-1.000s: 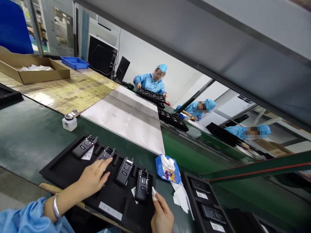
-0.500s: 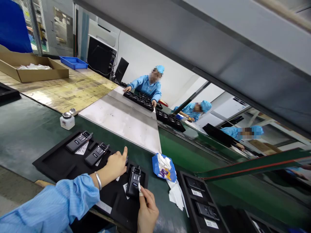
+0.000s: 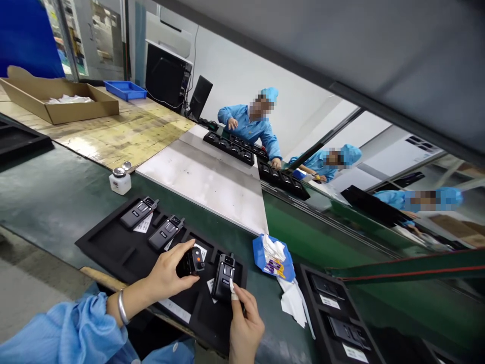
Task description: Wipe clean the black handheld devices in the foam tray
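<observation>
My left hand (image 3: 166,275) grips a black handheld device (image 3: 192,261) by its sides, tilted up over the black foam tray (image 3: 108,247); its end with an orange button faces right. Between the fingertips of my right hand (image 3: 247,321) is a small folded white wipe (image 3: 232,286). The wipe is at the lower edge of another device (image 3: 223,278), which lies in the tray's right compartment with its clip side up. Two similar devices lie farther left, the outer device (image 3: 138,213) and the inner device (image 3: 165,233), with white labels beside them.
A white pump bottle (image 3: 120,182) stands behind the tray. To the right are a blue bin (image 3: 259,255) of white wipes, loose wipes (image 3: 293,306) and another black tray (image 3: 308,313) with devices. A cardboard box (image 3: 85,115) sits far left. Co-workers in blue sit across the bench.
My left hand has closed around a device and raised it from the tray, turning it. My right hand keeps the wipe by the right device. The view has shifted, and the nearest co-worker's hands have moved.
</observation>
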Motion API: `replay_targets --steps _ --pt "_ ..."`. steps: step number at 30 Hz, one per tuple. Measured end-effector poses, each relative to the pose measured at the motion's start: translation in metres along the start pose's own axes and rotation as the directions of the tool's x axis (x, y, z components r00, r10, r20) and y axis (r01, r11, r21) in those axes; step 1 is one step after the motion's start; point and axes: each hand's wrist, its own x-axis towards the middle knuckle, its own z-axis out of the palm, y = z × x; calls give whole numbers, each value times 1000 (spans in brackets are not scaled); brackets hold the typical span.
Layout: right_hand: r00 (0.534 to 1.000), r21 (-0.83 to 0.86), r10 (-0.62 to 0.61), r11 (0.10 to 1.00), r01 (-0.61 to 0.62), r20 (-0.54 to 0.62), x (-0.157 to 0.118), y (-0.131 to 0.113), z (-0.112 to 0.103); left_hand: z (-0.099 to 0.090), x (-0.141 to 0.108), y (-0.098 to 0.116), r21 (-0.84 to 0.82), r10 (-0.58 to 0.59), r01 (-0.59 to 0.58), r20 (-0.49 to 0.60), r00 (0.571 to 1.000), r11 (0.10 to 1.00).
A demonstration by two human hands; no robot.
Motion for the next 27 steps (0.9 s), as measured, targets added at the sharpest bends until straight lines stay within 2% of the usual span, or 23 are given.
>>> replay_targets --steps 8,11,13,15,19,24,27 --pt "999 -42 -54 998 54 -2 -3 -6 2 -1 1 -2 -47 -1 2 23 1000 999" --pt "991 -75 -135 988 136 25 2 -19 4 -2 3 -1 -63 -16 19 47 999 998" --pt "971 -94 -231 967 236 60 9 -33 6 -3 4 0 -75 -21 25 61 998 997" --pt "925 -97 -363 923 373 111 21 -52 9 -5 4 1 -89 -3 10 72 997 996" --pt "771 -83 -579 783 617 265 46 -91 19 -9 2 1 -116 76 -64 100 992 991" --pt "582 -54 -670 633 772 462 66 -112 37 -10 1 0 -116 94 -82 104 990 990" --pt "526 -52 -685 584 810 504 74 -115 45 -10 2 0 -130 97 -84 96 991 988"
